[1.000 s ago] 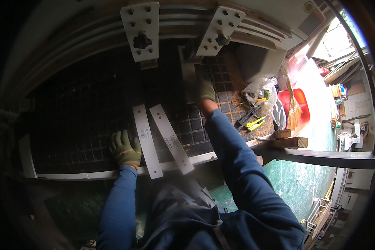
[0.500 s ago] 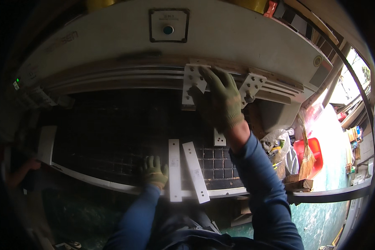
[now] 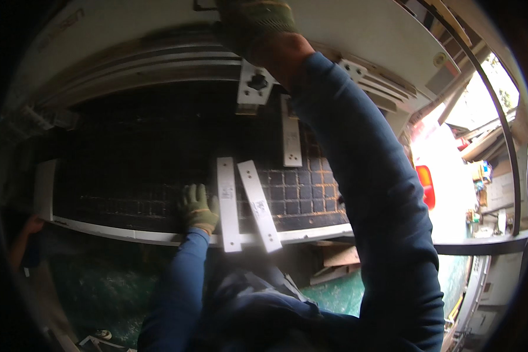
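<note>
Left hand (image 3: 198, 206) in a green knit glove, fingers spread flat on the dark grid panel (image 3: 129, 170), just beside two long white perforated metal strips (image 3: 243, 205). Right hand (image 3: 258, 23), gloved, up high against the white curved casing (image 3: 358, 29); grip impossible to tell, cut by the rim.

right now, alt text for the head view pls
Seen from above, a person's gloved left hand rests on a dark grid panel beside two white flat brackets, while the gloved right hand reaches up to a white casing.
</note>
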{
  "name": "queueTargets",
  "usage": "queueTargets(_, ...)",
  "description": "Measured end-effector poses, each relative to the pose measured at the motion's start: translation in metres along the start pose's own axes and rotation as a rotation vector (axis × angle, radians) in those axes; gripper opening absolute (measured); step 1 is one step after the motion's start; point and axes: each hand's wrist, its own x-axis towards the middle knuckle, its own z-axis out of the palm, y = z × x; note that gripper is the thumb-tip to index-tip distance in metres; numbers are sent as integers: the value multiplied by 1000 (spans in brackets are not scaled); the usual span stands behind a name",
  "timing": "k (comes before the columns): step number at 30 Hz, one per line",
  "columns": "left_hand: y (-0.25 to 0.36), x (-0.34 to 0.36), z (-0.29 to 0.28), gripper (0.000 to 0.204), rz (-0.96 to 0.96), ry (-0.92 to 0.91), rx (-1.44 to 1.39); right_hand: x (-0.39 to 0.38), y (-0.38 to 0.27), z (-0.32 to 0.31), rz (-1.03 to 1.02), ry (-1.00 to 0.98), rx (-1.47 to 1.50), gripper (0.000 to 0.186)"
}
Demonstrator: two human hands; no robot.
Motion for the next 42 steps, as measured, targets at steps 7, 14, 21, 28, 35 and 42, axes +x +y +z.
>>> queueTargets(7,3,3,-7,58,-2,31,34,-67,20,-30,-39,197,311,42)
queueTargets(14,5,2,-5,57,36,50,36,-367,29,21,527,-141,418,47)
queueTargets(21,-6,-1,-13,58,31,-11,68,-510,-59,28,628,-257,175,45)
queueTargets(28,42,2,-51,61,-96,-238,48,-527,-46,29,680,-277,182,50)
queueTargets(35,3,10,24,54,34,87,55,-534,-44,28,741,-337,242,49)
queueTargets(42,-27,10,30,51,130,193,69,-522,-52,29,714,-308,225,49)
